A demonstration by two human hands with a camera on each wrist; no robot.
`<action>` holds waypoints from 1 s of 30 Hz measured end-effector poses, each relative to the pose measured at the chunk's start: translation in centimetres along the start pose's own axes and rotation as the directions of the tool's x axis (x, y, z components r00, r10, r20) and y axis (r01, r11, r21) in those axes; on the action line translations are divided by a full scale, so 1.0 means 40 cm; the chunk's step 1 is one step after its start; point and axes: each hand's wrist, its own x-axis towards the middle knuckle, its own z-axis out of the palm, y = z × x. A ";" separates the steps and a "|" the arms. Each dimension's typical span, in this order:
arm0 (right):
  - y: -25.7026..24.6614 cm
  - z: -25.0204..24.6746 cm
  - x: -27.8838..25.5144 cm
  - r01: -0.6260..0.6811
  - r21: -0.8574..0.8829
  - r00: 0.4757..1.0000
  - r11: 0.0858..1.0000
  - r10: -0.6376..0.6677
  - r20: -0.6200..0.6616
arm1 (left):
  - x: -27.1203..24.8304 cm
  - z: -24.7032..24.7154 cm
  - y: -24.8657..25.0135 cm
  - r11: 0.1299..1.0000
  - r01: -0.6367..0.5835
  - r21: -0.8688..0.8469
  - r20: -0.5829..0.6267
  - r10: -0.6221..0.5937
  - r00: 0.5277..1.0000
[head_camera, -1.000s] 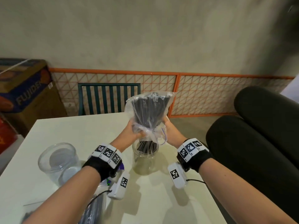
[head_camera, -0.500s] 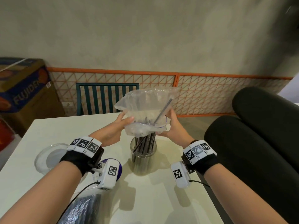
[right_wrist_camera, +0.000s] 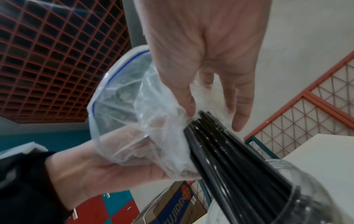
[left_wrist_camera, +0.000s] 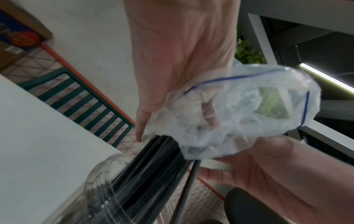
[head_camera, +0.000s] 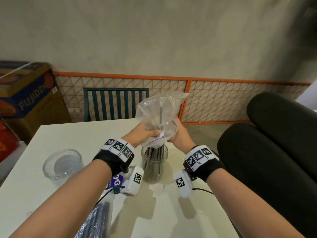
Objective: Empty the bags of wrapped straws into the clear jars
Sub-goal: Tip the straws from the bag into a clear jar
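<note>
Straws (head_camera: pixel 153 158), thin, black and wrapped, are packed upright in a clear round plastic jar (head_camera: pixel 154 164) that stands directly beneath the fingers of both hands; their top ends are seen at the fingertips in both wrist views. A crumpled clear plastic zip bag (head_camera: pixel 159 117) with a blue seal line is held mouth-down over the jar's opening, and one black straw (head_camera: pixel 160 117) is seen inside it, upright above the fingers. The bag's lower part is gripped by the left hand (head_camera: pixel 143 134), whose fingers are curled into the plastic from the left side. The opposite side of the bag is held by the right hand (head_camera: pixel 179 134); in the right wrist view its thumb and fingers are closed against the bunched plastic just above the straw tops. An empty second clear round jar (head_camera: pixel 62 163) stands on the white table (head_camera: pixel 51 140) well to the left of the left hand. A second bag of black straws (head_camera: pixel 96 220) lies on the table beneath the left forearm, near a purple label (head_camera: pixel 116 182). Beyond the fingers, a dark green slatted chair back (head_camera: pixel 115 103) is seen at the table's far edge.
</note>
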 end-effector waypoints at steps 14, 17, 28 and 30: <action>-0.080 -0.034 0.000 0.040 0.006 0.985 0.999 -0.041 0.170 | 0.051 -0.014 0.020 0.992 -0.105 0.074 -0.065 0.110 0.992; -0.099 -0.057 0.006 0.118 0.010 0.982 0.993 -0.118 0.147 | 0.055 -0.017 0.042 0.988 -0.116 0.105 -0.104 0.126 0.986; -0.068 -0.055 0.024 0.094 0.029 0.991 0.995 -0.096 0.096 | 0.092 -0.022 0.025 0.950 -0.064 0.306 -0.283 0.155 0.947; -0.008 -0.095 -0.021 -0.001 0.024 1.000 1.000 0.000 0.025 | 0.083 -0.036 0.014 0.960 -0.054 0.273 -0.338 0.149 0.930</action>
